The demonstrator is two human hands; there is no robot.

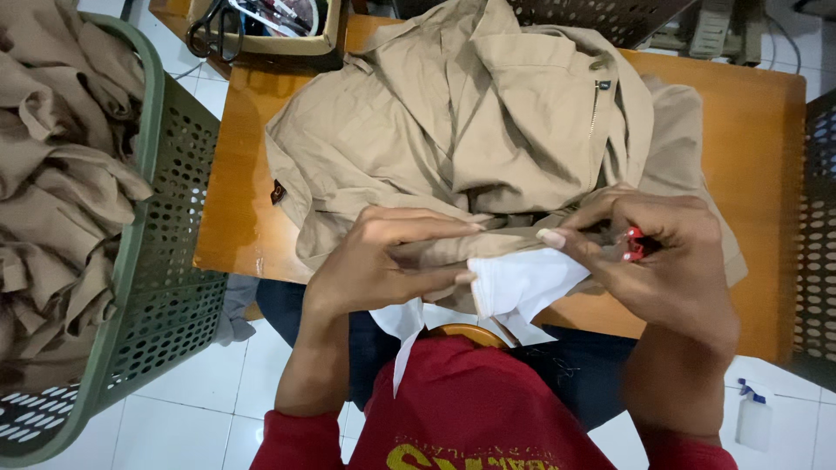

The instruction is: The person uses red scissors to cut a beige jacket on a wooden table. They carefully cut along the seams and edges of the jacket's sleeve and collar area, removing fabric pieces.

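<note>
A tan garment [470, 122] lies spread on the orange wooden table [758, 148]. My left hand [383, 261] pinches a fold of the tan fabric together with a piece of white lining cloth [522, 283] at the table's near edge. My right hand [662, 261] holds a small red tool [633, 245], likely thread snips, between its fingers, right at the white cloth. Both hands meet over the garment's lower edge.
A green perforated basket [165, 235] full of tan garments [52, 174] stands at the left. A box with black scissors [218, 30] sits at the table's far left corner. A dark perforated basket [819, 226] is at the right. A spray bottle [754, 413] stands on the tiled floor.
</note>
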